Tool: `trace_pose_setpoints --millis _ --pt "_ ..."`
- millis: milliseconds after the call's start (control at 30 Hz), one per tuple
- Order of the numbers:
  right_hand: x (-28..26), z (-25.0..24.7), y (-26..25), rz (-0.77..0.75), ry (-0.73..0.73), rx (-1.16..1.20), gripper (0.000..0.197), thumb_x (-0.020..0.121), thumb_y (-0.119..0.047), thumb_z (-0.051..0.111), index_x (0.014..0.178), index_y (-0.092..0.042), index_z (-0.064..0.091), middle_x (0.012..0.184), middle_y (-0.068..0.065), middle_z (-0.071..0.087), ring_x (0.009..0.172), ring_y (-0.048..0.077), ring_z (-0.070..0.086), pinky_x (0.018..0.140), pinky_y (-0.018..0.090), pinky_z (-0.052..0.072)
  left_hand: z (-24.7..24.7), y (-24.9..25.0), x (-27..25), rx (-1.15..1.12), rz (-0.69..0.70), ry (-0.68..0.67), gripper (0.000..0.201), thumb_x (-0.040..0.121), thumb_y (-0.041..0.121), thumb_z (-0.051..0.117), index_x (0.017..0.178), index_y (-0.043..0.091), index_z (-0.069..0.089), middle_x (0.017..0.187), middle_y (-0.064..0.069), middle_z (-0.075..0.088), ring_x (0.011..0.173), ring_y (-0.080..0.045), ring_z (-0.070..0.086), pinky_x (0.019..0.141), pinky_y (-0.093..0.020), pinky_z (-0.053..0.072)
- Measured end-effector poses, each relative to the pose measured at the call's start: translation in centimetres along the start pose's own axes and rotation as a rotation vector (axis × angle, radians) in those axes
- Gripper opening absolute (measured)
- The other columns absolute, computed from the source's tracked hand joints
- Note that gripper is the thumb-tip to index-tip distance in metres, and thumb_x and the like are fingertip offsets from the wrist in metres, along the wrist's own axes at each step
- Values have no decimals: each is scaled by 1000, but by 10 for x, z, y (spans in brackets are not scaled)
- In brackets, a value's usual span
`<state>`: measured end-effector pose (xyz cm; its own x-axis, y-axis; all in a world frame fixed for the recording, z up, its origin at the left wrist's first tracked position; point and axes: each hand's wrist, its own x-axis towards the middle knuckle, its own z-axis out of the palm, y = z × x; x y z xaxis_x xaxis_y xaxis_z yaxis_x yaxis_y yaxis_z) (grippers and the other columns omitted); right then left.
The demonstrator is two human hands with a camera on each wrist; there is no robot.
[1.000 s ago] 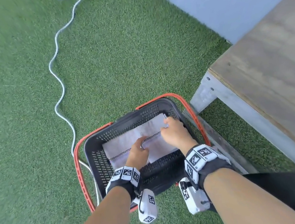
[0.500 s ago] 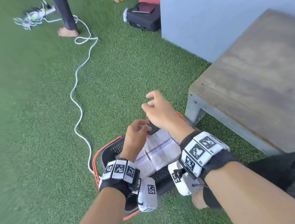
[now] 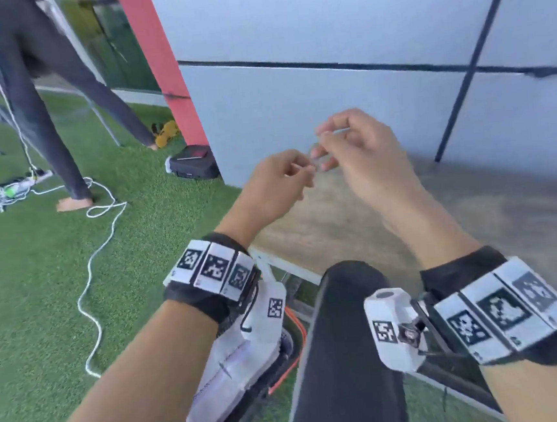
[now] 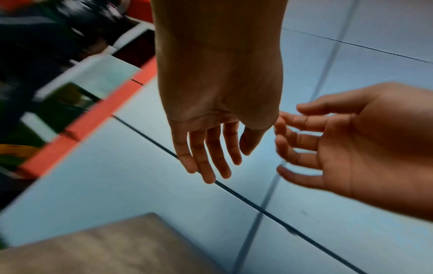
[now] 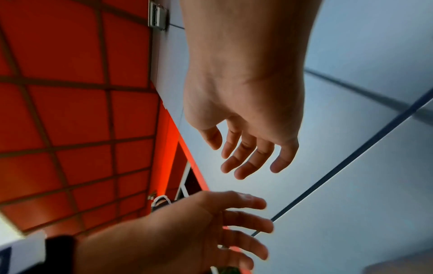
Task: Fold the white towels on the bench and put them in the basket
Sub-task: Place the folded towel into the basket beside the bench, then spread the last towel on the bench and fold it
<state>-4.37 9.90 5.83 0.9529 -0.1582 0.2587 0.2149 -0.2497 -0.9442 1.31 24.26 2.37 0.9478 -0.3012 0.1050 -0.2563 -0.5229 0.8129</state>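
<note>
Folded white towel (image 3: 224,380) sits in dark plastic basket w/ orange rim (image 3: 298,337), lower centre of head view, mostly hidden behind left forearm + wrist cam. Weathered wooden bench top (image 3: 339,225) centre-right, bare where visible. Left hand (image 3: 273,186) and right hand (image 3: 363,156) raised mid-frame over bench, near each other, fingers loose and relaxed, nothing held. Green artificial turf (image 3: 42,298) left w/ white cable (image 3: 100,253); grey panelled wall (image 3: 324,55) up top.
</note>
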Motion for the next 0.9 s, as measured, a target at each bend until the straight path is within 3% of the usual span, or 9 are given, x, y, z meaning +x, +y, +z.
trace_pose_setpoints --millis 100,200,300,400,500,600,667,800,900 --pt "-23 -78 20 72 62 -62 13 97 -24 56 93 -16 66 77 -4 73 69 11 68 69 18 49 53 52 13 106 101 -154 16 94 27 58 96 14 67 88 -1 74 77 -21 69 73 -34 53" --pt "-46 -152 54 185 158 -135 17 95 -22 57 82 -22 67 69 -9 71 68 14 67 76 33 53 118 93 23 214 190 -286 13 94 25 60 95 15 68 84 4 68 73 -12 63 63 -17 46" --pt "-70 -220 93 307 297 -227 16 90 -22 60 76 -22 68 71 -7 72 76 24 68 79 41 53 193 118 29 285 244 -431 12 94 27 60 99 19 68 88 5 64 78 -11 60 65 -22 42" --pt "-98 -276 136 475 387 -378 8 92 -21 58 88 -18 65 86 2 68 82 24 61 71 31 46 265 125 32 387 298 -593 20 96 30 59 107 16 67 103 0 68 97 -17 62 78 -23 40" --pt "-128 -322 173 651 335 -624 24 92 -16 52 114 -12 58 112 14 63 100 33 59 85 40 49 327 127 27 429 374 -710 26 96 27 60 116 12 65 122 -8 66 115 -24 59 88 -27 41" --pt "-157 -349 202 785 243 -875 52 91 -18 48 142 -18 40 147 11 39 129 39 37 103 50 39 373 125 18 441 391 -821 40 95 26 60 132 12 54 135 -11 54 124 -27 51 101 -34 40" --pt "-170 -353 219 802 224 -949 55 93 -26 49 146 -24 33 153 7 29 134 39 29 109 52 31 395 120 16 443 422 -856 48 95 27 59 140 14 48 140 -13 50 128 -30 48 105 -40 40" --pt "-180 -340 238 720 131 -1188 33 93 -35 50 125 -27 47 132 4 42 123 34 39 108 49 28 419 108 15 543 484 -899 65 89 13 59 149 22 38 134 -10 47 114 -33 51 94 -46 47" --pt "-180 -337 237 697 41 -1246 23 93 -29 47 116 -27 52 125 3 44 120 33 37 108 47 26 420 103 11 570 521 -849 46 87 13 55 129 32 56 113 -5 39 91 -27 47 75 -45 51"
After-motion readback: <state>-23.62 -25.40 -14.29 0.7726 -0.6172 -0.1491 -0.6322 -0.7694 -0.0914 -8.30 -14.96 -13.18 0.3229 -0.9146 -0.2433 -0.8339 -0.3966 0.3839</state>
